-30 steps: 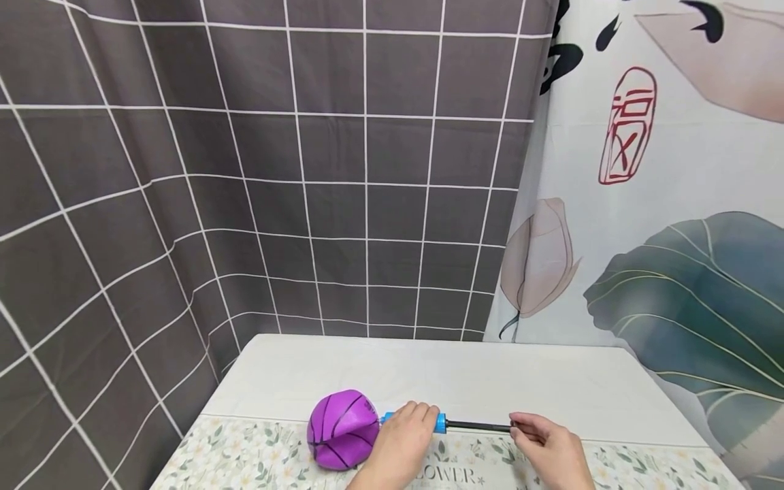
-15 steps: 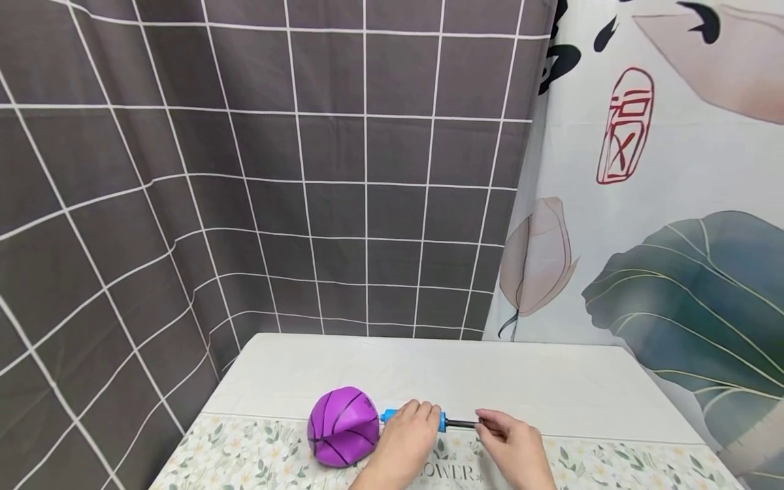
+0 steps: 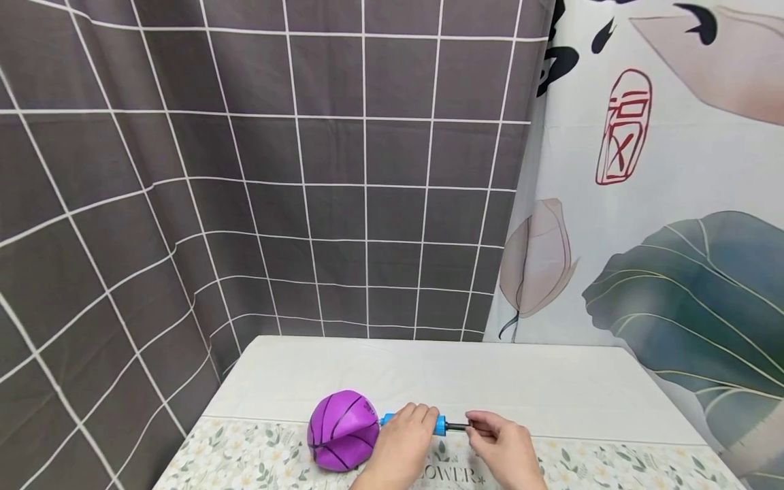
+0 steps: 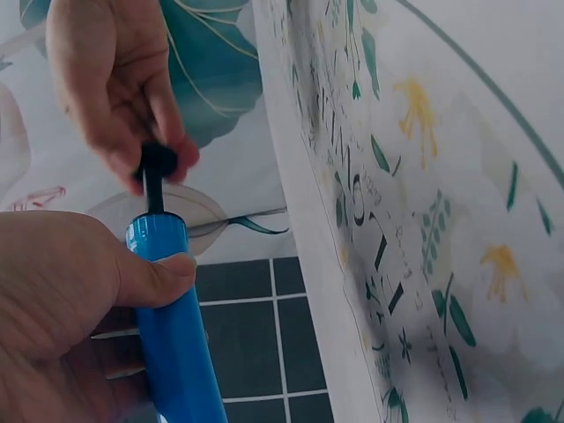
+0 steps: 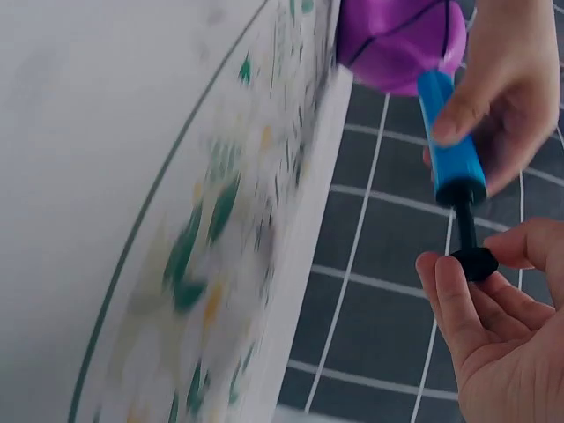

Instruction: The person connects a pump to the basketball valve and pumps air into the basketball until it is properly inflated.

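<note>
A purple ball (image 3: 343,430) with black lines, dented on its front side, sits on the table. From its right side runs a blue hand pump (image 3: 440,426). My left hand (image 3: 404,442) wraps round the pump's blue barrel (image 4: 181,344), the thumb lying along it in the left wrist view. My right hand (image 3: 503,446) pinches the black end knob (image 5: 476,263) of the pump's plunger between thumb and fingers. Only a short length of the black rod (image 5: 464,225) shows between barrel and knob. The joint between pump and ball is too small to make out well.
Under the hands lies a table (image 3: 527,381) with a white back part and a floral cloth (image 3: 245,452) in front. Behind it hangs a dark curtain (image 3: 331,218) with white grid lines. A white curtain (image 3: 569,272) with leaf and petal prints hangs at the right.
My right hand has moved left toward my left hand, pushing the plunger rod into the barrel. The left hand and the ball have stayed nearly in place.
</note>
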`<action>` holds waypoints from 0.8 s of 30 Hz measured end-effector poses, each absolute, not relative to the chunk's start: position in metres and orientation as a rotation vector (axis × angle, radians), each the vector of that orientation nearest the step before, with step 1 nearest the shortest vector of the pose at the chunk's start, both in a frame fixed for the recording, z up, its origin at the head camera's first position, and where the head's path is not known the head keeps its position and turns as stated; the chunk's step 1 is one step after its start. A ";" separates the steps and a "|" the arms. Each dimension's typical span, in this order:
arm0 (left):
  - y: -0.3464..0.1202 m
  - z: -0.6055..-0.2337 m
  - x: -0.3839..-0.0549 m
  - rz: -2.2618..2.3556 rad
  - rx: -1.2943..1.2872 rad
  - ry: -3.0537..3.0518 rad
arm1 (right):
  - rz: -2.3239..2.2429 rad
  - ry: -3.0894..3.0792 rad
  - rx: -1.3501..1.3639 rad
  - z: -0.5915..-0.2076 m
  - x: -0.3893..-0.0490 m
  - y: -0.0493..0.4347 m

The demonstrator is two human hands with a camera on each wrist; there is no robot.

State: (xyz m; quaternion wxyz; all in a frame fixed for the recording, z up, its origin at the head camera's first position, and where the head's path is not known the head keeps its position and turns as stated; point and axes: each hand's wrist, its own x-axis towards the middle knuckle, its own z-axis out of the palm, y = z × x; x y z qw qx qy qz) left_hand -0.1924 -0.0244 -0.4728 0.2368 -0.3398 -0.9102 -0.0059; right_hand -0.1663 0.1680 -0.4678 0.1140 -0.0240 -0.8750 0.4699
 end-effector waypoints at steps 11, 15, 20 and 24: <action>-0.027 -0.472 -0.193 -0.034 -0.920 -2.512 | 1.261 -2.633 -0.294 -0.463 -0.160 0.217; -0.027 -0.472 -0.192 -0.045 -0.920 -2.500 | 1.272 -2.634 -0.310 -0.463 -0.160 0.222; -0.026 -0.470 -0.191 -0.007 -0.911 -2.499 | 1.262 -2.615 -0.314 -0.465 -0.160 0.218; -0.024 -0.470 -0.191 0.037 -0.912 -2.501 | 1.260 -2.606 -0.319 -0.466 -0.159 0.210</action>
